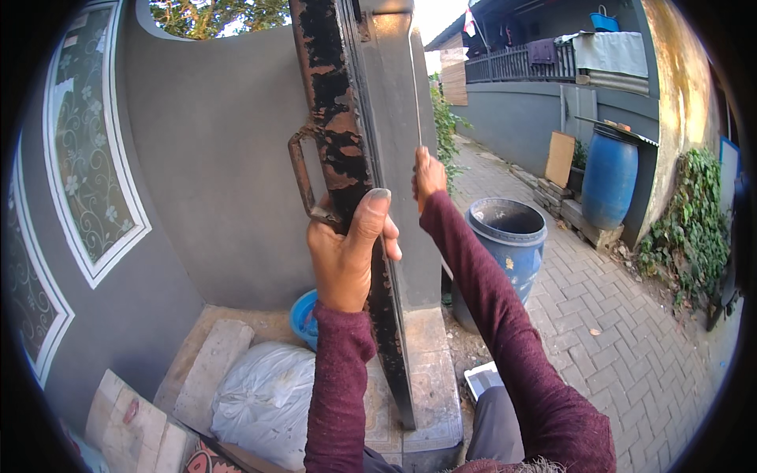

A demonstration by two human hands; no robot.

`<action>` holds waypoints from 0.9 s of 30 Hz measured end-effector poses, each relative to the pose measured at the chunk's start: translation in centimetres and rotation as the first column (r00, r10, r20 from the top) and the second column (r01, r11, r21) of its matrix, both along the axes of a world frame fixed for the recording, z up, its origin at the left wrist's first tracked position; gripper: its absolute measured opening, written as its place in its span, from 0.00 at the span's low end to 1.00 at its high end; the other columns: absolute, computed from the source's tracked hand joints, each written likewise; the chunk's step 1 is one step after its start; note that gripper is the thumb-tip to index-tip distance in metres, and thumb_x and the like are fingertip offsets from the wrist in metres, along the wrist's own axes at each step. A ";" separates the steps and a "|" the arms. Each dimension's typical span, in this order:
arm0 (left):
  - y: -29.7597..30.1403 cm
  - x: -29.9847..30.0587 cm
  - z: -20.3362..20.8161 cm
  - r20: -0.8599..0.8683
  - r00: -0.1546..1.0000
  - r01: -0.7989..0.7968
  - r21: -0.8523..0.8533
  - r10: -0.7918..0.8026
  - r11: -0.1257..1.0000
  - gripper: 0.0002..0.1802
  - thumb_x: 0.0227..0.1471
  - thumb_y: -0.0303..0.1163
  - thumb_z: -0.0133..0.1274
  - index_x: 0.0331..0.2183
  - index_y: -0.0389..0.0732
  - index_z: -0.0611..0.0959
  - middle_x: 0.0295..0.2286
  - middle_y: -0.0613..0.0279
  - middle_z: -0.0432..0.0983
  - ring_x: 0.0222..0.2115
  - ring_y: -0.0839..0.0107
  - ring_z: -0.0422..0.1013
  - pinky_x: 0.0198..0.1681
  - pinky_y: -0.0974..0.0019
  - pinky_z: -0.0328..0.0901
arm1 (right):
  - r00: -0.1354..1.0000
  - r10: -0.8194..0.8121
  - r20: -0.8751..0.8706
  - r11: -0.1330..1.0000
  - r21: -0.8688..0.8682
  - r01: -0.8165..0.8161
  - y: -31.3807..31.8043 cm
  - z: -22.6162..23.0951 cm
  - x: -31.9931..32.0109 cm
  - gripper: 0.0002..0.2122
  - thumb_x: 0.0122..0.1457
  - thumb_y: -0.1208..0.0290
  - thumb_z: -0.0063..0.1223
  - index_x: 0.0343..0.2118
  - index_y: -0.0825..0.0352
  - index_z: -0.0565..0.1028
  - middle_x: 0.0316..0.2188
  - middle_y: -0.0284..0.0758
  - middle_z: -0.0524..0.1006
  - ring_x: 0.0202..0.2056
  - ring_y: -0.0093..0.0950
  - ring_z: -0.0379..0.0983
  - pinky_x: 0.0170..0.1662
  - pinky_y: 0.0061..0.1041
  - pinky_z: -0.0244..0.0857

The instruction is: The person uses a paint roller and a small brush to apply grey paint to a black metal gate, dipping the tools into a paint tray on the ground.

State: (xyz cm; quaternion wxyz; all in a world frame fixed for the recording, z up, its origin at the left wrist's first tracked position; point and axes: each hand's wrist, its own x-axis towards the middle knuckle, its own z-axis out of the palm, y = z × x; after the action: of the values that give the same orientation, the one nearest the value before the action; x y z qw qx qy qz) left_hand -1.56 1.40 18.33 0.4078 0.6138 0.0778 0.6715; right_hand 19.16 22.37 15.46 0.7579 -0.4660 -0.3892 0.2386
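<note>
A tall metal gate (341, 154), its black paint flaking to brown rust, stands edge-on before me. My left hand (351, 248) is closed around its edge just below a rusty pull handle (302, 177), thumb toward me. Beyond the gate, my right hand (428, 175) is raised, fingers wrapped round the handle of what looks like a paint roller (416, 87). Its thin metal rod runs upward and bends left at the top, beside the grey gate post; the roller end is hard to make out in the glare. A white tray (482, 380) lies low by my leg.
A blue drum (512, 244) stands open right of my forearm, on the paved alley (615, 339). Another blue barrel (609, 169) stands farther off. Left of the gate are a stuffed white sack (264, 394), a blue basin (303, 315) and pale slabs (209, 359) beside a grey wall.
</note>
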 end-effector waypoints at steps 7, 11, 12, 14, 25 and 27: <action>0.5 -0.2 -0.3 -0.007 1.000 -0.013 -0.012 0.013 1.000 0.23 0.52 0.45 0.57 0.32 0.31 0.75 0.16 0.58 0.71 0.12 0.73 0.67 0.16 0.72 0.63 | 1.000 0.030 -0.008 0.998 0.048 -0.030 -1.7 -1.6 1.2 0.24 0.60 0.44 0.41 0.20 0.62 0.67 0.10 0.27 0.62 0.10 0.20 0.58 0.12 0.24 0.51; 0.3 0.0 -0.3 0.005 1.000 0.006 -0.012 -0.006 1.000 0.22 0.52 0.44 0.57 0.32 0.30 0.76 0.17 0.58 0.71 0.12 0.72 0.68 0.16 0.72 0.63 | 0.995 0.079 -0.061 0.995 -0.056 -0.082 -4.3 -4.7 2.3 0.23 0.60 0.44 0.41 0.20 0.59 0.66 0.10 0.26 0.62 0.09 0.19 0.56 0.11 0.22 0.50; 0.3 -0.1 -0.3 0.002 1.000 0.011 -0.012 -0.011 1.000 0.22 0.52 0.43 0.56 0.32 0.30 0.76 0.17 0.58 0.71 0.13 0.72 0.68 0.16 0.72 0.63 | 0.997 0.065 -0.042 0.996 -0.060 -0.067 -4.2 -4.4 2.5 0.23 0.60 0.44 0.41 0.20 0.59 0.66 0.10 0.26 0.62 0.09 0.19 0.56 0.11 0.22 0.50; 0.1 -0.2 -0.2 0.032 0.998 0.053 -0.038 -0.051 0.998 0.17 0.51 0.39 0.59 0.31 0.33 0.76 0.17 0.60 0.72 0.13 0.74 0.68 0.17 0.72 0.64 | 0.999 0.036 -0.010 0.997 -0.070 -0.036 -4.1 -3.7 2.7 0.23 0.60 0.43 0.41 0.20 0.59 0.65 0.10 0.26 0.62 0.09 0.19 0.56 0.11 0.22 0.50; 0.1 -0.6 -0.4 0.019 0.999 0.041 -0.007 -0.041 0.999 0.19 0.52 0.41 0.57 0.31 0.31 0.76 0.17 0.58 0.71 0.13 0.73 0.68 0.16 0.71 0.64 | 0.997 0.065 0.047 0.997 -0.034 -0.064 -3.9 -0.8 4.7 0.23 0.60 0.42 0.41 0.23 0.59 0.67 0.11 0.27 0.62 0.10 0.19 0.57 0.13 0.23 0.49; 0.0 -0.6 -0.2 0.060 0.995 0.087 -0.031 -0.085 0.996 0.14 0.50 0.36 0.59 0.29 0.34 0.77 0.16 0.61 0.72 0.13 0.75 0.68 0.17 0.72 0.65 | 0.997 0.077 0.027 0.994 -0.081 -0.075 -4.2 -4.7 4.5 0.23 0.60 0.42 0.41 0.23 0.60 0.68 0.12 0.27 0.62 0.11 0.19 0.57 0.13 0.22 0.50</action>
State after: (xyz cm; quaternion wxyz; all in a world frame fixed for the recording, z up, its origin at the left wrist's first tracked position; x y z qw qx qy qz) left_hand -2.14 1.37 18.14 0.4489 0.5896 0.0505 0.6696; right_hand 23.71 18.18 10.79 0.7231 -0.4842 -0.4082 0.2757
